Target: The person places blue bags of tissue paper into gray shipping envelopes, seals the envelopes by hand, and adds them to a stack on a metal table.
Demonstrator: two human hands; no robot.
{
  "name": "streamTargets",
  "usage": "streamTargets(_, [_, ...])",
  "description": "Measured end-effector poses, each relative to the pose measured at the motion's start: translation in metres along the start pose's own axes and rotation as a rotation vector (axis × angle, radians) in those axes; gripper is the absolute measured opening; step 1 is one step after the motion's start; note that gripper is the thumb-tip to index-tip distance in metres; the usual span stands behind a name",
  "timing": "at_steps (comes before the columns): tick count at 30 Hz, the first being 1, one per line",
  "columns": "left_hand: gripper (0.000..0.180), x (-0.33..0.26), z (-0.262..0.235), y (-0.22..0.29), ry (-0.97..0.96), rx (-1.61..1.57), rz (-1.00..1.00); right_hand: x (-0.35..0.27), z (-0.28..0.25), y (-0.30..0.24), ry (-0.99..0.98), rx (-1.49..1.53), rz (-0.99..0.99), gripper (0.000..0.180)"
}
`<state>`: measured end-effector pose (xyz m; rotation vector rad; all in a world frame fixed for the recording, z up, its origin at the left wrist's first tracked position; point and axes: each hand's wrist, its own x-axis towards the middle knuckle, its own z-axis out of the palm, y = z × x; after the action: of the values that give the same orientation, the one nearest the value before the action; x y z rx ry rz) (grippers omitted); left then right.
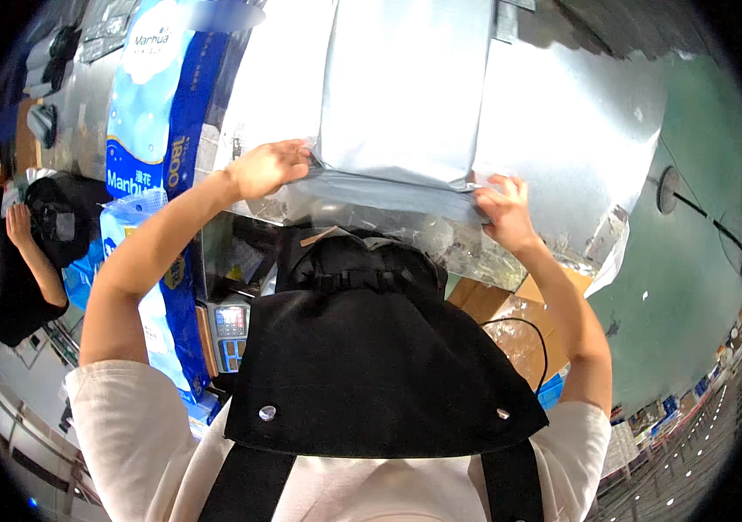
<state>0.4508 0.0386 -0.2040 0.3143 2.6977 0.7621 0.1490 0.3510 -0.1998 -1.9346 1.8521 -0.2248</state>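
Note:
A silver-grey plastic mailing bag lies flat in front of me, its near edge folded into a narrow darker strip. The thumb and fingers of my left hand are closed on the near left corner of that strip. At the near right corner, my right hand pinches the same edge, with the other fingers curled. The strip is stretched between both hands. The far end of the bag runs out of the top of the view.
The bag rests on a shiny pale table with a worn near edge. Tall blue packs stand along the left. Nearer me are a keypad device and cardboard. Another person's hand shows far left.

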Motion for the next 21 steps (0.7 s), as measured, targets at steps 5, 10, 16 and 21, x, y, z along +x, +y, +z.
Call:
streamTargets(5, [0.022,0.04,-0.026,-0.029,0.069,-0.202,-0.32,0.035,0.002,0.023,0.26,0.235,0.267,0.019])
streamTargets(10, [0.02,0.092,0.043,-0.06,0.515,-0.348,-0.728,0.112,0.001,0.032,0.049,0.105,0.413,0.026])
streamTargets(16, [0.077,0.05,-0.011,-0.021,1.464,-0.844,-1.332,0.079,0.032,0.037,0.292,0.898,0.643,0.024])
streamTargets(21, [0.081,-0.096,0.039,-0.039,1.358,-0.345,-1.627,0.039,0.064,0.03,0.169,1.009,0.647,0.021])
